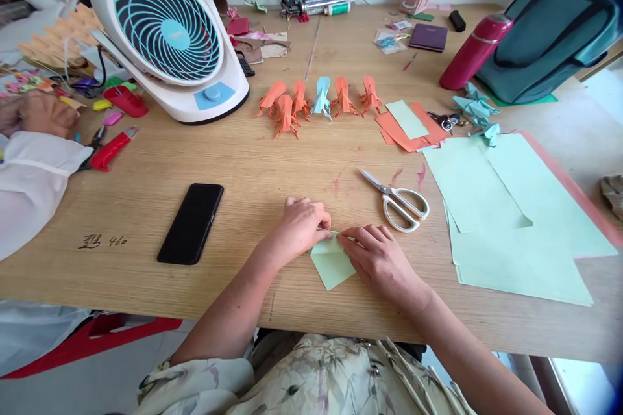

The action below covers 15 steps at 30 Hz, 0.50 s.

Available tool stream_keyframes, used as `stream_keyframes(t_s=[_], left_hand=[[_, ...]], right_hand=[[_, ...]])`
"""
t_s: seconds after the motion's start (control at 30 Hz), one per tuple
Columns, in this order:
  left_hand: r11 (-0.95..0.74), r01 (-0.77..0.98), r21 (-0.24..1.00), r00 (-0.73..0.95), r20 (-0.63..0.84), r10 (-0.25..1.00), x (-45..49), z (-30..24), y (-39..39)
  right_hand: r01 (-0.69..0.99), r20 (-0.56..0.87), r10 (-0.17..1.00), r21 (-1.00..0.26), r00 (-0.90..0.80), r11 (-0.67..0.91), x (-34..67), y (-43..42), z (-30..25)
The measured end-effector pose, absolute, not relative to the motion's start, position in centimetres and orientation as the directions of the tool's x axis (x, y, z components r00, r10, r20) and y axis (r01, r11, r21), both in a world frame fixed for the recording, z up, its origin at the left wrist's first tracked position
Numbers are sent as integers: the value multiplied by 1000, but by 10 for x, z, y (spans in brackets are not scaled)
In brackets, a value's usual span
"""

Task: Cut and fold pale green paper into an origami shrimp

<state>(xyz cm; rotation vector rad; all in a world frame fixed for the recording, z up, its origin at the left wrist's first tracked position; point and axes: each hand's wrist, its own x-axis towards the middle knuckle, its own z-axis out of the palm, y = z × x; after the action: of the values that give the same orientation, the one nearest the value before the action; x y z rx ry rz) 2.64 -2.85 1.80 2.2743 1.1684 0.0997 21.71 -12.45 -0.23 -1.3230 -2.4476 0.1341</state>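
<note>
A small pale green sheet of paper [331, 267] lies near the table's front edge, with a crease across its upper part. At its upper left edge my left hand [302, 225] is closed, thumb and fingers pinching the paper. My right hand [382, 259] grips the upper right edge, its fingers bent and pressed on the sheet; part of the paper is hidden beneath it. White-handled scissors [406, 206] rest on the table just beyond my right hand, blades partly apart. Farther back stand several folded orange paper figures [286, 115] and one light blue paper figure [322, 98].
A black phone [191, 223] lies to the left. Large pale green sheets [520, 265] cover the right side, below orange paper pieces [402, 132]. A white fan [233, 87], a pink bottle [474, 54] and a teal bag [549, 45] stand behind. Another person's sleeve [36, 175] is at far left.
</note>
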Motion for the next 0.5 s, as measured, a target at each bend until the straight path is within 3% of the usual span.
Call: stream_keyframes(t_s=[0.13,0.3,0.5], left_hand=[[-530,751,394,612,-114,783,26,15,-31],[-579,736,350,605,44,795,15,18,-45],[-610,607,509,629,161,761,-15,10,-80]], right_hand=[[789,260,833,-276,-488,549,217,-123,-3],[785,262,838,-299,-479,542,217,-122,-5],[788,274,842,-304,-465,535,217,-123,-7]])
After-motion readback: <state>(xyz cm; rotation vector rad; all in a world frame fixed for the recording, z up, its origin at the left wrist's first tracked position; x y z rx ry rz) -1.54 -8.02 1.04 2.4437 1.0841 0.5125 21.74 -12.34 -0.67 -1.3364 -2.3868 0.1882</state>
